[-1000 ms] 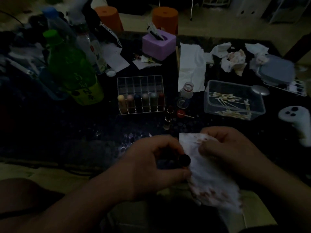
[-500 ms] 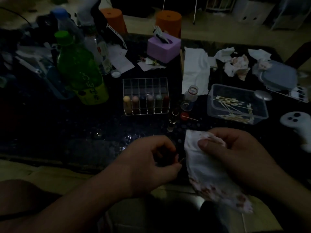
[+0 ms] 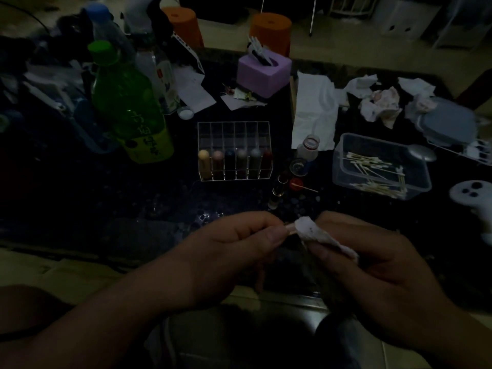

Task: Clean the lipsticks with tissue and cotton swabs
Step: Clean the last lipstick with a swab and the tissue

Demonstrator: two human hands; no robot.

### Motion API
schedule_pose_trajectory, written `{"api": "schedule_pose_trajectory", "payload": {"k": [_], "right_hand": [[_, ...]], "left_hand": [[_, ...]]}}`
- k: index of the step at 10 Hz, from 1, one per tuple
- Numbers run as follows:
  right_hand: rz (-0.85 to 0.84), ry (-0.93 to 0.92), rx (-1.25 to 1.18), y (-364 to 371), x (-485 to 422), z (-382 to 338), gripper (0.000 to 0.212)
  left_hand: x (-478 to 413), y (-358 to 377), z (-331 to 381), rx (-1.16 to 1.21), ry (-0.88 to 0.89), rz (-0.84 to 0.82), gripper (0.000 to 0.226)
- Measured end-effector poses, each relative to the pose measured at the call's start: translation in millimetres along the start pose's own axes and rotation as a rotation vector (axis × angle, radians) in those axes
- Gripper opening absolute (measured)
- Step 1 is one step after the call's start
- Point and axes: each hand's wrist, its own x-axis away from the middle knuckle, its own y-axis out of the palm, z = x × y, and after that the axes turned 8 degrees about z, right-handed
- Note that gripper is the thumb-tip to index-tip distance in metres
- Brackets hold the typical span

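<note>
1. Step in hand: the left hand (image 3: 234,251) has its grip pinched together on one lipstick (image 3: 288,230), of which only a pale end shows. The right hand (image 3: 372,267) has its grip clamped on a stained tissue (image 3: 316,233) folded over that end. Both are held just above the near edge of the bench (image 3: 106,198). I judge this to be the wiping stage.
2. Probably done: six front-row lipsticks (image 3: 242,158) stand upright in the clear organizer (image 3: 234,123). It is too dim to tell whether they are clean. The crumpled tissues (image 3: 383,105) at the far right carry pink marks, which suggests several wipes are finished.
3. Probably left: the loose tubes (image 3: 278,186) lie on the bench just beside the organizer's right front corner, between it and the hands. The organizer's back rows hold nothing.
4. Swab work: the swab tub (image 3: 337,161) holds plenty of cotton swabs (image 3: 378,174), and a single swab (image 3: 306,187) lies near the loose tubes.
</note>
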Motion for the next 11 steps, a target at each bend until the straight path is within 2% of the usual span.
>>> {"api": "schedule_pose_trajectory", "payload": {"k": [1,2,3,4,5,6,7,8,9,10,11], "right_hand": [[-0.047,0.048,-0.079,1.3,0.4,0.6,0.02],[-0.082,0.01,0.073,1.4,-0.8,1.6,0.016],[-0.071,0.099,0.124,1.8,-1.9,-0.6,0.016],[-0.111,0.282,-0.033,3.1,-1.1,-8.2,0.027],[-0.141,0.512,-0.251,3.3,-1.3,-9.0,0.024],[-0.052,0.73,-0.49,4.2,1.0,-8.4,0.046],[-0.078,0.601,-0.352,11.9,3.6,-9.3,0.014],[-0.002,0.336,-0.051,12.4,5.1,-2.4,0.014],[-0.043,-0.094,0.201,13.0,1.5,1.9,0.015],[-0.017,-0.294,0.409,9.8,-2.2,7.6,0.021],[-0.06,-0.359,0.457,10.4,-6.8,11.8,0.024]], "left_hand": [[1.8,0.4,2.3,0.187,-0.1,-0.072,0.024],[2.7,0.7,2.4,0.253,-0.12,-0.111,0.02],[5.0,2.0,-2.0,0.151,-0.052,-0.025,0.025],[11.2,0.5,-9.4,-0.332,0.234,0.122,0.019],[9.2,-1.5,-6.2,-0.773,0.569,0.153,0.015],[-4.1,0.3,3.5,-1.044,0.811,0.18,0.029],[-6.1,-1.0,-0.4,-1.002,0.835,0.185,0.023],[1.2,-6.6,1.5,-0.458,0.183,0.102,0.032],[-4.5,-6.7,14.6,-0.147,-0.402,0.03,0.049],[-3.0,-1.2,21.2,-0.063,-0.585,-0.029,0.08],[-0.2,3.8,20.9,0.099,-0.621,-0.035,0.062]]}}
